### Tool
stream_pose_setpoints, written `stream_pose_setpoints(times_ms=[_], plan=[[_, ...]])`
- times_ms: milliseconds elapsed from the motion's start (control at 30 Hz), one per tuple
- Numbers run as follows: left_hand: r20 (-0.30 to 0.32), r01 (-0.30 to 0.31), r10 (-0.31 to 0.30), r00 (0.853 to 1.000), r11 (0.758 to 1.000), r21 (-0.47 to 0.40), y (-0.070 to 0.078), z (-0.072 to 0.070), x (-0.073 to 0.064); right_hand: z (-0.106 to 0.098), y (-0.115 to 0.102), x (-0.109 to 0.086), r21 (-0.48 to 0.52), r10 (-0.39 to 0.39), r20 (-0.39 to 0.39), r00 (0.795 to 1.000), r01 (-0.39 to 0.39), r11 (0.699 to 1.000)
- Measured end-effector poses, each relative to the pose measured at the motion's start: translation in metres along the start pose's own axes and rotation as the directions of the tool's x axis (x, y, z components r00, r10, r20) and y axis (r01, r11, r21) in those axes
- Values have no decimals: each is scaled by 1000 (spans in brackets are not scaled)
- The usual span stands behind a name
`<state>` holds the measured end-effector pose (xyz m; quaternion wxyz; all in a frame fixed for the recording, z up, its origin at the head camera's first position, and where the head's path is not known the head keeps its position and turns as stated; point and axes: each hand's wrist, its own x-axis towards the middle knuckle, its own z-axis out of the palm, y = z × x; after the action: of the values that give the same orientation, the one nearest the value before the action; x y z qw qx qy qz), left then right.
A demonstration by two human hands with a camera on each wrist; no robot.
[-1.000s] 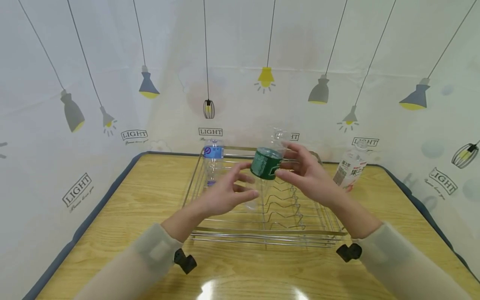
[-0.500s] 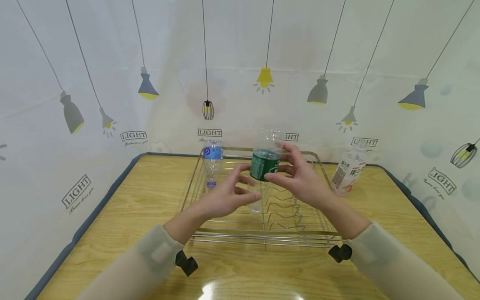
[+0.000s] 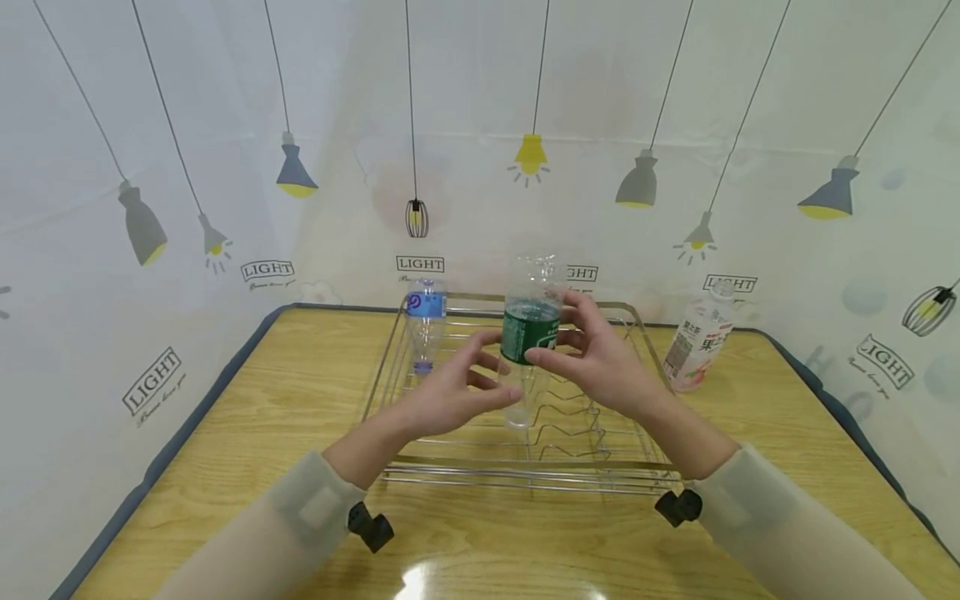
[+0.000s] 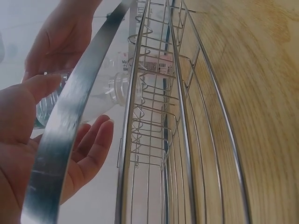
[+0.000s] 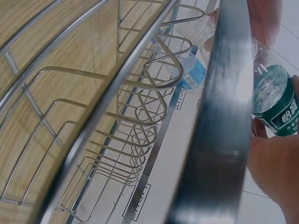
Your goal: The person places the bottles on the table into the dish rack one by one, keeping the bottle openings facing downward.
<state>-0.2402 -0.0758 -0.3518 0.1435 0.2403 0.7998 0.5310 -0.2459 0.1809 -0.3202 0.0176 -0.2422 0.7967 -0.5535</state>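
My right hand (image 3: 603, 358) grips a clear plastic bottle with a green label (image 3: 529, 329), thumb in front and fingers behind. The bottle is upside down, base up, its neck (image 4: 119, 88) pointing down over the wire dish rack (image 3: 562, 465). My left hand (image 3: 453, 387) is cupped loosely about the bottle's left side. Its thumb overlaps the lower part in the head view, and its index fingertip is right at the label's edge. In the left wrist view its other fingers curve below the bottle. The rack's metal rim hides part of the bottle and hands in both wrist views.
Inside the rack at back left, a clear bottle with a blue label (image 3: 426, 306) stands upside down. Right of the rack, a white-and-pink labelled bottle (image 3: 697, 342) stands upright on the wooden table (image 3: 285, 392). A lamp-printed cloth (image 3: 480, 100) hangs behind.
My right hand has moved slightly left, bringing the green-labelled bottle from a tilt to nearly vertical and closer to my left hand. The left hand has barely moved.
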Motion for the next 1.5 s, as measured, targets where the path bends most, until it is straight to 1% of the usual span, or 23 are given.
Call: stream_pose_setpoints(times_ms=[67,200,300,533,633,767,867,1000,1100,1167,1300,1400,1500], plan=[[-6,-7,7,1000,1000,8,0,-1,-1,0,0,0,-5,-3,-2,1000,3,1000],[-22,-43,44,999,999,24,-1,-5,-4,-2,-1,0,-12,-17,-8,1000,17,1000],[-41,-63,64,997,997,34,-3,-10,-9,-3,-2,0,-21,-25,-17,1000,24,999],[-89,-50,53,995,998,36,-11,-28,-30,-8,-3,1,-31,-48,-34,998,47,998],[-125,-51,58,990,997,63,-16,-37,-42,-9,-2,2,-25,-52,-28,998,52,998],[-192,-73,95,977,990,120,-22,-49,-57,-10,-2,2,-12,-49,-17,999,49,999],[-253,-79,120,960,982,169,-27,-58,-68,-11,-3,2,-9,-50,-15,999,50,999],[-327,-52,127,936,972,227,-35,-68,-80,-11,-4,2,-15,-45,-19,999,44,999],[-356,-29,119,927,968,248,-42,-73,-88,-12,-6,4,-25,-29,-26,999,29,999],[-360,-12,106,927,967,254,-47,-75,-92,-12,-7,6,-31,-15,-31,999,15,999],[-343,36,54,938,967,252,-55,-77,-100,-11,-11,11,-23,-6,-28,1000,5,1000],[-334,64,20,942,969,238,-61,-76,-103,-10,-14,15,-18,-6,-24,1000,5,1000],[-328,74,4,945,972,225,-66,-76,-103,-10,-16,19,-26,2,-28,1000,-3,1000]])
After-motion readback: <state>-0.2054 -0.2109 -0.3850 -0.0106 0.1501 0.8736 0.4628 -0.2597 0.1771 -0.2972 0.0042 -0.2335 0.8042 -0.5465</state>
